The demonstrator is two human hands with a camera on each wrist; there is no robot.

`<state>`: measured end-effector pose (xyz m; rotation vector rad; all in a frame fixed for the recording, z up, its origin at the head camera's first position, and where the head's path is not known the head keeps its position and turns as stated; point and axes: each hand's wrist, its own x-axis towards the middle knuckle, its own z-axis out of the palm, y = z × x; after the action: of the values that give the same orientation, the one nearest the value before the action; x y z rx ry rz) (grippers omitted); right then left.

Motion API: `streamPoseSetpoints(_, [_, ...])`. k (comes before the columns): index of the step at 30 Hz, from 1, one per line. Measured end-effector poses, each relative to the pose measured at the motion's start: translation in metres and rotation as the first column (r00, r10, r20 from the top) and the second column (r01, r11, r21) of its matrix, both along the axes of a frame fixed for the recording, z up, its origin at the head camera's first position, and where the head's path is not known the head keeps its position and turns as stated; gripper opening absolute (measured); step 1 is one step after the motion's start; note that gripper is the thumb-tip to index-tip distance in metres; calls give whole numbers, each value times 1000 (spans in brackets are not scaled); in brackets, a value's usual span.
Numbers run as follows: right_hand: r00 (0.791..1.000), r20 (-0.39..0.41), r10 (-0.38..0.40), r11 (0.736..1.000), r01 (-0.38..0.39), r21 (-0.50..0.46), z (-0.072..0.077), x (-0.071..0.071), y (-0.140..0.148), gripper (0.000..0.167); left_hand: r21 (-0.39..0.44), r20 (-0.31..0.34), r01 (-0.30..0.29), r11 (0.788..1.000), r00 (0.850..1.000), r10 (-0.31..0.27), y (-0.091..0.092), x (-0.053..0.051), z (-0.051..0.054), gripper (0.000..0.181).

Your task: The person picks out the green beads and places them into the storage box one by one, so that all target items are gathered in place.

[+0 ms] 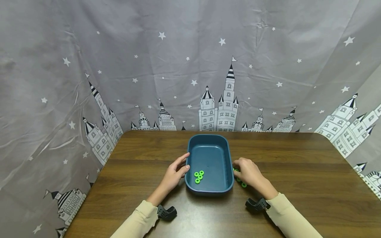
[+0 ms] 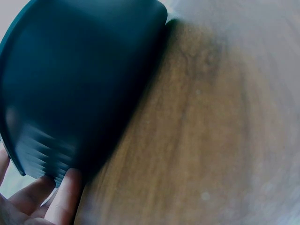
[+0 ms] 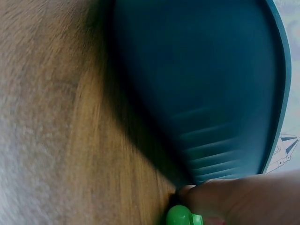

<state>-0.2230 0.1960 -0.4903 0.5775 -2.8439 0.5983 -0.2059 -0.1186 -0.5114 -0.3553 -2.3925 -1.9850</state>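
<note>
A dark blue rectangular bin (image 1: 208,191) stands on the table with several small bright green rings (image 1: 200,177) lying in its near left corner. At its left wall is my left hand (image 1: 175,171), fingers extended and fingertips touching the bin's side, as the left wrist view also shows. Beside the right wall, my right hand (image 1: 248,171) reaches down over more green rings (image 1: 244,185) on the tabletop, partly covering them. In the right wrist view the thumb lies by the bin's base, against a green ring (image 3: 179,216). Whether the fingertips pinch one is hidden.
The brown wood-grain table (image 1: 143,155) extends to both sides of the bin. Behind it hangs a grey curtain (image 1: 190,66) printed with castles and stars. Each wrist wears a black strap mount (image 1: 166,213).
</note>
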Motion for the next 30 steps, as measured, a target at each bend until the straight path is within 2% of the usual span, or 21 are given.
streamPoseSetpoints(11, [1000,-4,7,1000,-7,-13,1,-1,-1,11,-11,-25,9,1000,1000,-9,-1,0,0,50])
streamPoseSetpoints(21, [1000,6,1,1000,-1,-21,2,-1,0,12,-2,1,7,1000,1000,-7,-1,0,0,50])
streamPoseSetpoints(30, [1000,30,-8,996,11,-89,15,-5,5,16,-3,-8,7,1000,1000,-7,-1,0,-1,50])
